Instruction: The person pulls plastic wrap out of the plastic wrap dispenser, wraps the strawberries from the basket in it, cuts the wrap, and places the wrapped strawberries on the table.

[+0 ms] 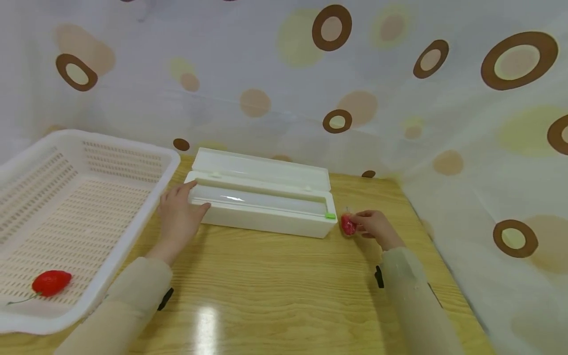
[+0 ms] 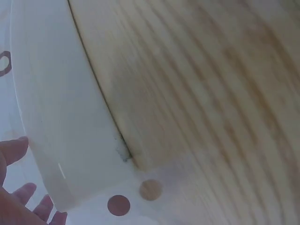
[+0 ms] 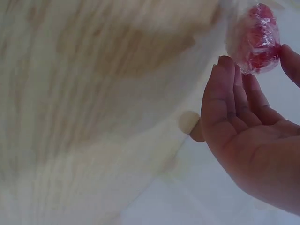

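A long white cling film dispenser lies on the table with its lid raised at the back and a film roll inside. My left hand grips its left end, thumb on the front rim and fingers round the end. In the left wrist view, fingertips of the left hand show along the white edge. My right hand pinches a small red item wrapped in clear film, just right of the dispenser. The right wrist view shows the wrinkled wrap round it; its kind is unclear.
To the left stands a white plastic basket with slotted sides. Inside it lies a red pepper-like piece with a thin green stem. A green slider sits at the dispenser's right end. A dotted cloth hangs behind and to the right.
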`<action>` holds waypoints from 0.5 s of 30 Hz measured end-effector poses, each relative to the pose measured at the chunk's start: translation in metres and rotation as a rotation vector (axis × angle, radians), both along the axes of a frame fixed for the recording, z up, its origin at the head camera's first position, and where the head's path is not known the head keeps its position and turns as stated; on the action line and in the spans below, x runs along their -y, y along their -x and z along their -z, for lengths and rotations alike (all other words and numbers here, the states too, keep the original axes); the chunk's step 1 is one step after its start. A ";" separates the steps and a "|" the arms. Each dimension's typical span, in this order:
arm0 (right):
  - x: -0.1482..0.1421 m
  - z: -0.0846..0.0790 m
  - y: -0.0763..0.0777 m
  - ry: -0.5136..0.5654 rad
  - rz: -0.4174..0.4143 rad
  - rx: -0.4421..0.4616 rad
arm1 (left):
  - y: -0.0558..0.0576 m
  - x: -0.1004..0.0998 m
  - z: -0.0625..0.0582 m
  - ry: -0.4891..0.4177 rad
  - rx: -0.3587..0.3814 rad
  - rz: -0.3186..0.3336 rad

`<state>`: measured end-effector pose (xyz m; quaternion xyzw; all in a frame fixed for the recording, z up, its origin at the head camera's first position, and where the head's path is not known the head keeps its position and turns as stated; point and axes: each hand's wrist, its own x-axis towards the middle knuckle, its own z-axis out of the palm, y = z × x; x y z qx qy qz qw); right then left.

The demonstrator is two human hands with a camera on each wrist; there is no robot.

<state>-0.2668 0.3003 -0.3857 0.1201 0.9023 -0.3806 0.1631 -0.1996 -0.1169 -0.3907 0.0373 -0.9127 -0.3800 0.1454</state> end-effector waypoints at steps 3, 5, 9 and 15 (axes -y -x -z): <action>-0.004 0.004 0.000 -0.038 0.009 0.011 | 0.003 -0.001 -0.001 0.018 -0.006 0.018; -0.004 0.004 -0.001 -0.048 0.018 0.001 | 0.007 -0.002 -0.003 0.034 -0.003 0.023; 0.006 -0.005 -0.005 -0.087 0.009 -0.108 | 0.013 -0.002 -0.007 0.064 0.038 0.009; 0.030 -0.029 -0.017 -0.120 -0.262 -0.388 | 0.022 -0.006 -0.009 0.067 0.062 0.001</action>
